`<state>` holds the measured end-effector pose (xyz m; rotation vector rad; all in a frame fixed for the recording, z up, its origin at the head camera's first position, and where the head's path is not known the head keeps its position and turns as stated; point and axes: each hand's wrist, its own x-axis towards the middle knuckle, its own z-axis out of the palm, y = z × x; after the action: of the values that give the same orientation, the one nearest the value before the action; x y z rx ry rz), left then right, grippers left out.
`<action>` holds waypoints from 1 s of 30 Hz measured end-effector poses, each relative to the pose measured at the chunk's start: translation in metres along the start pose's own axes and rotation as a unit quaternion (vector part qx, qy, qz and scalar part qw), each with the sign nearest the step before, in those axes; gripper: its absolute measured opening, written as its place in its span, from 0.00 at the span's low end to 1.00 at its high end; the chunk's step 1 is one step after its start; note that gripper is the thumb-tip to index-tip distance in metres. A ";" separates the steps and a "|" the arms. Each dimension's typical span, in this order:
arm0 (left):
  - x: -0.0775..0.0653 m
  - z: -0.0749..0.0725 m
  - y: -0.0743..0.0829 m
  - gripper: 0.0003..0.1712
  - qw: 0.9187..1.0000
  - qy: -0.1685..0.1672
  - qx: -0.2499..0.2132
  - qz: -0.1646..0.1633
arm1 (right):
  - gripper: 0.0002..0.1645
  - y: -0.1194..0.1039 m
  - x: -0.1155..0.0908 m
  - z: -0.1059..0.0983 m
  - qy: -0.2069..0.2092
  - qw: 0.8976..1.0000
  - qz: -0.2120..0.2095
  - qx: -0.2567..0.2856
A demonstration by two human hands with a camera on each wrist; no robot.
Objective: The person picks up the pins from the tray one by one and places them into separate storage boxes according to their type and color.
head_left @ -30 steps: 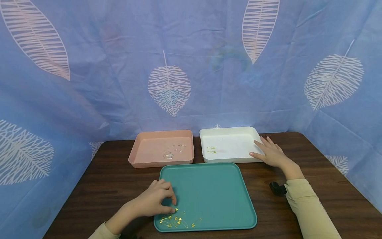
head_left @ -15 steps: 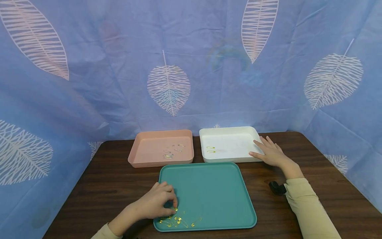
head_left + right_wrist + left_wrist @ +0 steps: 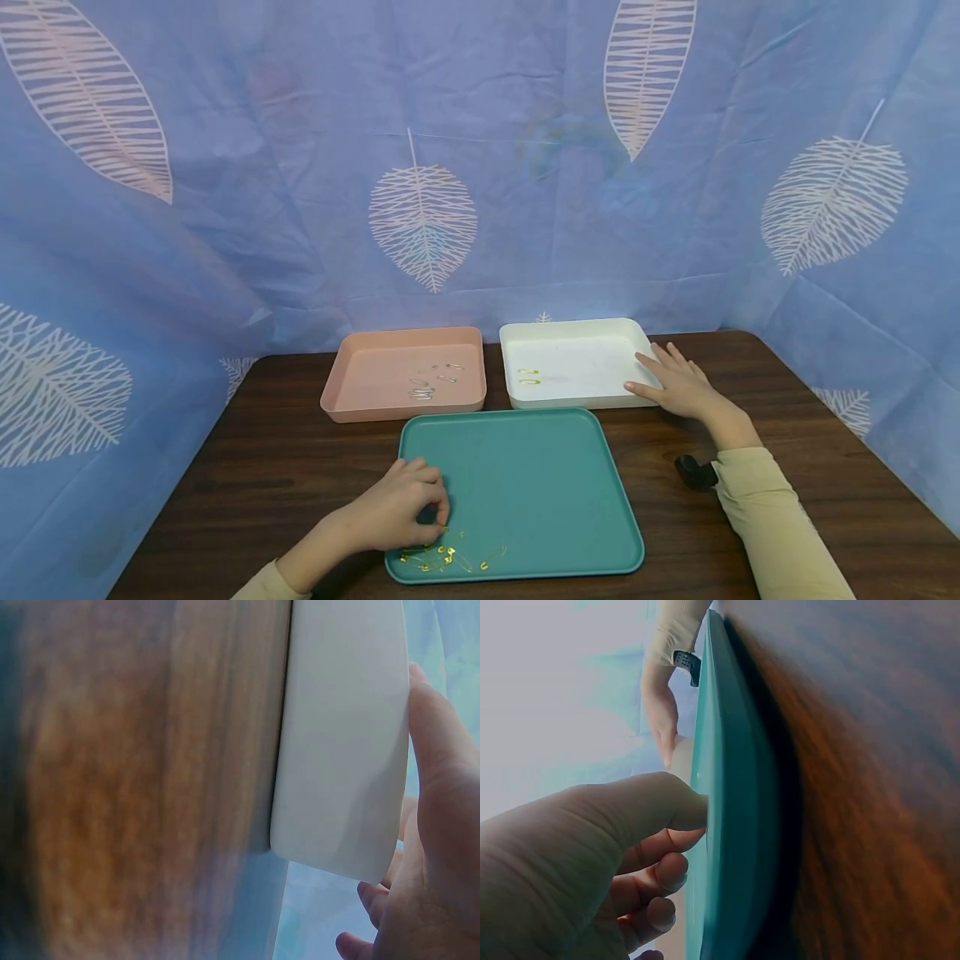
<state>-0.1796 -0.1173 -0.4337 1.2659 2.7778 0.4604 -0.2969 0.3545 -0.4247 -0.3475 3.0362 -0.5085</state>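
My left hand [image 3: 397, 506] is over the near left corner of the teal tray [image 3: 525, 483], thumb and index finger pinching a gold safety pin [image 3: 445, 528]. Several more gold safety pins [image 3: 448, 554] lie scattered just below those fingertips; in the left wrist view the tray's rim hides the pin. At the right end of the white tray [image 3: 585, 402], my right hand [image 3: 681, 387] rests on the rim with its fingers spread. Two gold safety pins [image 3: 528, 382] lie in the left part of that white tray.
A pink tray [image 3: 360, 400] behind the teal one holds several silver safety pins [image 3: 422, 393]. All three trays stand on a dark wooden table [image 3: 262, 467]. Blue cloth with white leaf prints [image 3: 322, 208] hangs behind and at both sides.
My left thumb and index finger have come together on a gold safety pin, the hand sinking slightly toward the tray. The right hand has stayed on the white tray.
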 end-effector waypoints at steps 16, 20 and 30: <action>0.023 -0.010 -0.002 0.12 0.999 0.014 0.029 0.027 | 0.51 0.000 -0.001 0.000 -0.001 1.000 0.002 0.000; 0.031 -0.015 -0.002 0.11 0.999 0.015 0.032 0.025 | 0.52 0.000 0.000 -0.001 -0.002 1.000 0.002 -0.002; 0.052 -0.030 0.000 0.10 0.997 0.045 0.045 0.044 | 0.51 -0.002 -0.001 -0.002 0.005 1.000 0.001 -0.002</action>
<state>-0.2189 -0.0860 -0.4010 1.4245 2.8555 0.4119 -0.2960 0.3533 -0.4222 -0.3424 3.0469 -0.5048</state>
